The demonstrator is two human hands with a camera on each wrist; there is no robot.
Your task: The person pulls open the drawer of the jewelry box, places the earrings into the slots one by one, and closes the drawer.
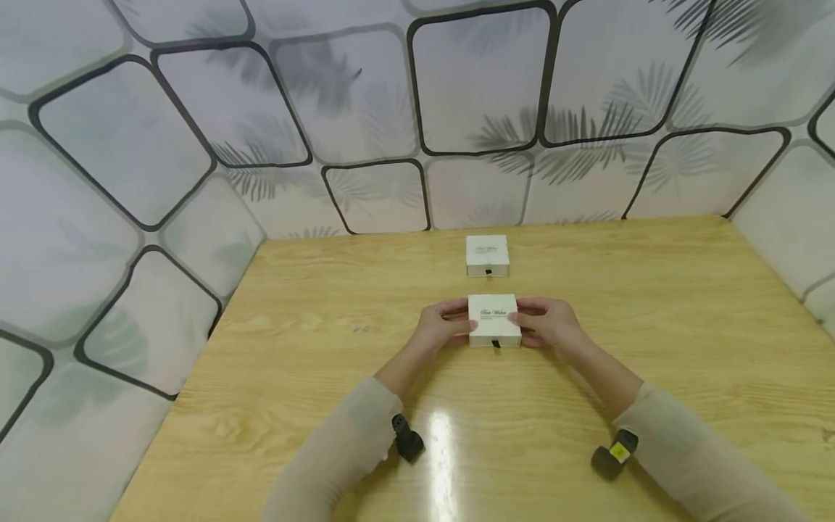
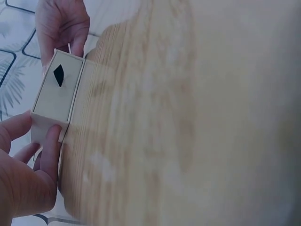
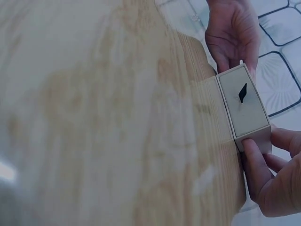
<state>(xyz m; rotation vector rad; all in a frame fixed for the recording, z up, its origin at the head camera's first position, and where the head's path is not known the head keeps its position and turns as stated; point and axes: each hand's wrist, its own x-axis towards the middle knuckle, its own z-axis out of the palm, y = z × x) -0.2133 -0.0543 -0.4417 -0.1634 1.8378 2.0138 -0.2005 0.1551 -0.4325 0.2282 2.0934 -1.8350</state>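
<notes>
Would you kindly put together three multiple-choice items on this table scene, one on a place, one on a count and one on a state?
1. Where does the second box lie, seen from the head camera?
A. Beyond the held box, nearer the wall
B. Stacked on the held box
C. At the table's near edge, by the sleeves

2. How many white boxes are on the table?
A. One
B. Two
C. Four

3. How is the near box handled?
A. It lies untouched
B. One hand lifts it high
C. Both hands grip its sides

Answers: 1 A, it sits apart, farther up the table. 2 B, only two show. 3 C, the left hand and right hand hold opposite sides, the box low at the tabletop.
</notes>
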